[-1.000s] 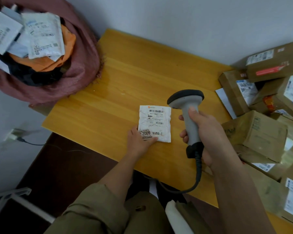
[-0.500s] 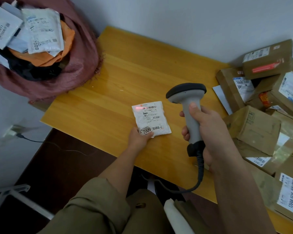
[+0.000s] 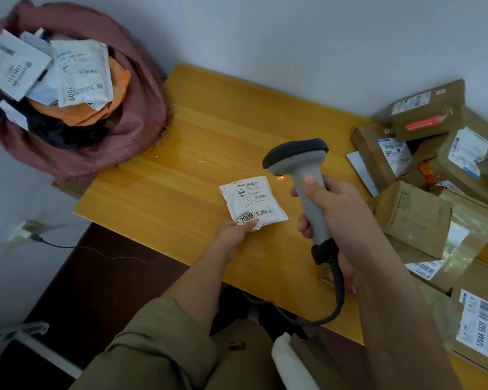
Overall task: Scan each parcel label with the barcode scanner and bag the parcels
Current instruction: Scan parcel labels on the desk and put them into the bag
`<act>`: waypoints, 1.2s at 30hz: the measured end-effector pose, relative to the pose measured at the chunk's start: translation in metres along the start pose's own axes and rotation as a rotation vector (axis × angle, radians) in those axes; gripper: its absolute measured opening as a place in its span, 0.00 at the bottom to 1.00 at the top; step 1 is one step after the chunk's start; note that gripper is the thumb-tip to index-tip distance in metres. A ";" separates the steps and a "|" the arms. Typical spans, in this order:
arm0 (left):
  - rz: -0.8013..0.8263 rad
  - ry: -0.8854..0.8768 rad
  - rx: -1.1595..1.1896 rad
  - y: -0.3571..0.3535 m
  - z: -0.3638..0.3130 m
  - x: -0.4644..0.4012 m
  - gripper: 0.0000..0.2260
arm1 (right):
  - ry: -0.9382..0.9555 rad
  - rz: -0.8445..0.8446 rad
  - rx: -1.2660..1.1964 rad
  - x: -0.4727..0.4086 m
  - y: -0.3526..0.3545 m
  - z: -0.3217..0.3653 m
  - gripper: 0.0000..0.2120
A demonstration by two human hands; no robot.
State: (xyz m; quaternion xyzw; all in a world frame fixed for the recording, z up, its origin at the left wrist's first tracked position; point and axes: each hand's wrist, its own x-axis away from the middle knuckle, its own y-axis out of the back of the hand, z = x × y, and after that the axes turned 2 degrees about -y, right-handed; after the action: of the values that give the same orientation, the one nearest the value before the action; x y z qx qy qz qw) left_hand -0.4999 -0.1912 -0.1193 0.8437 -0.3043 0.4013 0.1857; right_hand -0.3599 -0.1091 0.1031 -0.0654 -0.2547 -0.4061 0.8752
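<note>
A small white parcel [image 3: 252, 202] with a printed label marked 7009 is tilted up off the wooden table [image 3: 197, 153]. My left hand [image 3: 234, 233] pinches its near corner. My right hand [image 3: 335, 215] grips the handle of a grey barcode scanner [image 3: 302, 175], its dark head pointing left just right of the parcel. A small red light spot shows on the table between the scanner head and the parcel. A reddish woven bag [image 3: 119, 130] at the table's left end holds several scanned parcels.
A pile of brown cardboard boxes [image 3: 423, 192] with white labels fills the table's right side. The scanner's black cable [image 3: 335, 302] hangs over the near edge. A wall socket with a plug [image 3: 26, 232] is on the left wall. A grey wall backs the table.
The parcel lay flat under my left hand; now its near corner is pinched and it is lifted and turned. The red scan line was on the label; it now falls beside the parcel.
</note>
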 end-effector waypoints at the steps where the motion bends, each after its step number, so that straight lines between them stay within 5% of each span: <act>1: -0.006 0.002 0.002 -0.001 -0.001 0.000 0.16 | 0.004 -0.001 -0.005 0.001 0.000 0.001 0.13; 22: -0.059 -0.112 0.074 0.035 -0.029 0.008 0.17 | 0.077 0.048 -0.060 0.004 -0.031 0.024 0.12; 30: -0.098 -0.227 0.125 0.103 -0.064 0.020 0.07 | 0.161 0.193 -0.249 -0.005 -0.071 0.042 0.08; 36: -0.192 -0.373 0.346 0.181 -0.123 0.027 0.12 | 0.237 0.247 -0.317 -0.014 -0.106 0.056 0.08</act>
State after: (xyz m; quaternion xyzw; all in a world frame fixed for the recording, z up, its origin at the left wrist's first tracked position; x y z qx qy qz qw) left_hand -0.6756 -0.2676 -0.0107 0.9473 -0.1788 0.2654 0.0166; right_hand -0.4683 -0.1511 0.1348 -0.1845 -0.0732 -0.3357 0.9208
